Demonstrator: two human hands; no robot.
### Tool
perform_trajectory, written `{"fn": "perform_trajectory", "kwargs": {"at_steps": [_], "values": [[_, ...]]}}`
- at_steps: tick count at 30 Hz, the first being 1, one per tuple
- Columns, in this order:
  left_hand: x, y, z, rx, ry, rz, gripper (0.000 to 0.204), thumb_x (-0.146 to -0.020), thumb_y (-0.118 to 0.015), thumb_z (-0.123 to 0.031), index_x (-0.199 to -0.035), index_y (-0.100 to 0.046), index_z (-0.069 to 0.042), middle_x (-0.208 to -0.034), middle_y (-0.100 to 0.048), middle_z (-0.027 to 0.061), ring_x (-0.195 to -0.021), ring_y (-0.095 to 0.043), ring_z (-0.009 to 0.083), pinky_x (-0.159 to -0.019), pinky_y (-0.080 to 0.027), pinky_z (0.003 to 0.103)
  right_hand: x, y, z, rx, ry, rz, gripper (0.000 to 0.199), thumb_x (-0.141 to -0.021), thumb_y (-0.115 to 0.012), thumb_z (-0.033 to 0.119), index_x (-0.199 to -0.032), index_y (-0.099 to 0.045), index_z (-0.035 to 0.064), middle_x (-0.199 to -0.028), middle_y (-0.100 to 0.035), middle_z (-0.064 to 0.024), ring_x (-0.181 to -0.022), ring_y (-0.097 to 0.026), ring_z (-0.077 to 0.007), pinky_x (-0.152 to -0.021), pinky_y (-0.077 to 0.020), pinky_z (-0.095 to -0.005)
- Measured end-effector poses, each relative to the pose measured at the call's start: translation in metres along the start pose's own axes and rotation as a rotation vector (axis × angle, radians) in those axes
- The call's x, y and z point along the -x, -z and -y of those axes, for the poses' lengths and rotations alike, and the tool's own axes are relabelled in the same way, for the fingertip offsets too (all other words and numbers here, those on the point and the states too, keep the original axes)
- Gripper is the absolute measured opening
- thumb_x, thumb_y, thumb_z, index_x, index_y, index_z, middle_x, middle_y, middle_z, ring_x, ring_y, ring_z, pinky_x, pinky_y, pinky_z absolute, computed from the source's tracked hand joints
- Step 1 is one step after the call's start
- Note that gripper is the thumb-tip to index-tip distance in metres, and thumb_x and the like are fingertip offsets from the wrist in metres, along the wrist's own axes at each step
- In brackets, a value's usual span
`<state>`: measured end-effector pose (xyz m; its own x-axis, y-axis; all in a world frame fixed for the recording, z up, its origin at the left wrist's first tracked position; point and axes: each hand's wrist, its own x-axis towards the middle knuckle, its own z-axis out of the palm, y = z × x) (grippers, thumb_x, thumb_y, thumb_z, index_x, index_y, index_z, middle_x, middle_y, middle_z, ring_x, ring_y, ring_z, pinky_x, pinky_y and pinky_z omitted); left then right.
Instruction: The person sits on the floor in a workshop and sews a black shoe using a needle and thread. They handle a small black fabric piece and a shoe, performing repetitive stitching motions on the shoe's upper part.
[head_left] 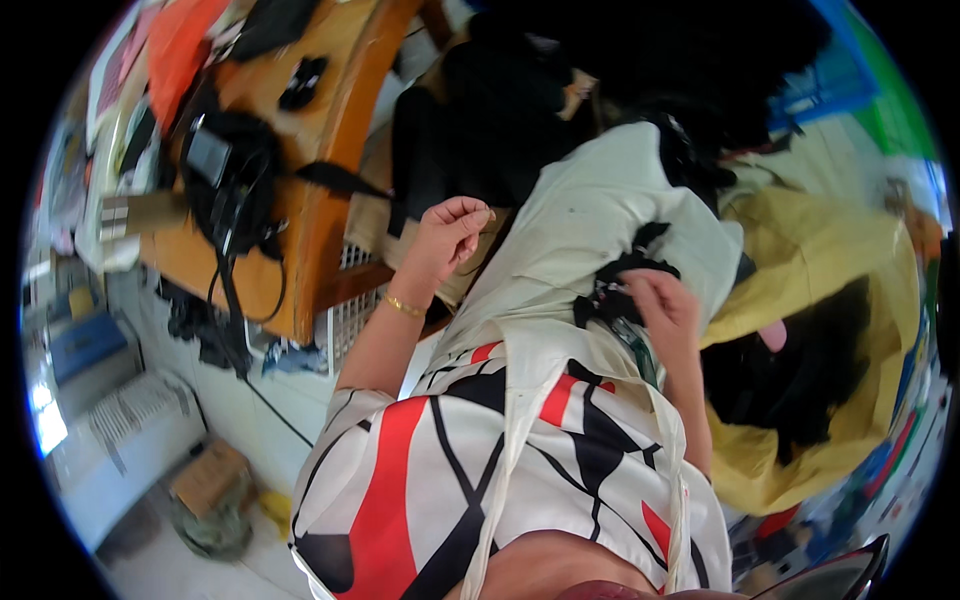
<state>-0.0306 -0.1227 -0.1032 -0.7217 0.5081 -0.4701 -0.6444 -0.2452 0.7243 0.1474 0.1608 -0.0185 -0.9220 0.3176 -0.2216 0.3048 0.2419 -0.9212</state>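
Head view: smooth cream fabric (590, 215) runs lengthwise away from the body. Left hand (452, 232), beside its left edge, pinches shut, holding nothing discernible. Right hand (665, 305) grips frilly black trim (612, 290) on it.

A wooden counter (322, 150) is carrying a black camera bag (232, 178), a dark glove (302, 82) and orange cloth (180, 40).
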Motion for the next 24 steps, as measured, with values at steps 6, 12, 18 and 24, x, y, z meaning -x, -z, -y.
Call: {"fn": "perform_trajectory", "kwargs": {"at_steps": [6,12,18,24], "values": [[0.010,-0.120,-0.013,-0.515,-0.095,0.282,0.014,-0.094,-0.068,-0.011,-0.103,-0.072,-0.001,-0.083,-0.070,-0.0016,-0.060,-0.052,0.0002,-0.051,-0.042,0.016,-0.020,-0.026,0.017,-0.545,-0.266,0.142,0.036,-0.102,-0.055,0.031,-0.111,-0.071,0.0002,-0.085,-0.068,-0.0005,-0.072,-0.059,-0.0062,-0.062,-0.0455,-0.0195],[0.008,-0.147,0.014,-0.645,-0.074,0.490,0.018,-0.094,-0.068,-0.014,-0.108,-0.072,-0.003,-0.081,-0.068,-0.0022,-0.061,-0.053,0.0023,-0.055,-0.044,0.017,-0.011,-0.019,-0.013,-0.953,-0.306,-0.064,0.026,-0.100,-0.061,0.028,-0.104,-0.070,0.0044,-0.082,-0.065,-0.0005,-0.063,-0.055,-0.0043,-0.054,-0.0417,-0.0183],[-0.007,-0.141,0.009,-0.572,0.271,0.649,0.032,-0.103,-0.055,-0.029,-0.115,-0.066,-0.001,-0.080,-0.068,0.0019,-0.054,-0.055,0.0026,-0.050,-0.044,0.016,0.004,0.011,-0.017,-1.207,-0.103,-0.276,0.017,-0.100,-0.060,0.021,-0.101,-0.064,0.0046,-0.094,-0.068,-0.0043,-0.061,-0.052,-0.0047,-0.048,-0.0392,-0.0190],[-0.025,-0.101,-0.022,-0.555,0.417,0.674,0.051,-0.106,-0.041,-0.043,-0.113,-0.066,0.000,-0.078,-0.069,0.0063,-0.046,-0.054,0.0044,-0.044,-0.043,0.016,0.035,0.123,-0.017,-1.464,0.257,-0.371,0.013,-0.100,-0.053,0.011,-0.112,-0.057,0.0078,-0.083,-0.059,0.0007,-0.063,-0.051,-0.0050,-0.049,-0.0392,-0.0182]]}}
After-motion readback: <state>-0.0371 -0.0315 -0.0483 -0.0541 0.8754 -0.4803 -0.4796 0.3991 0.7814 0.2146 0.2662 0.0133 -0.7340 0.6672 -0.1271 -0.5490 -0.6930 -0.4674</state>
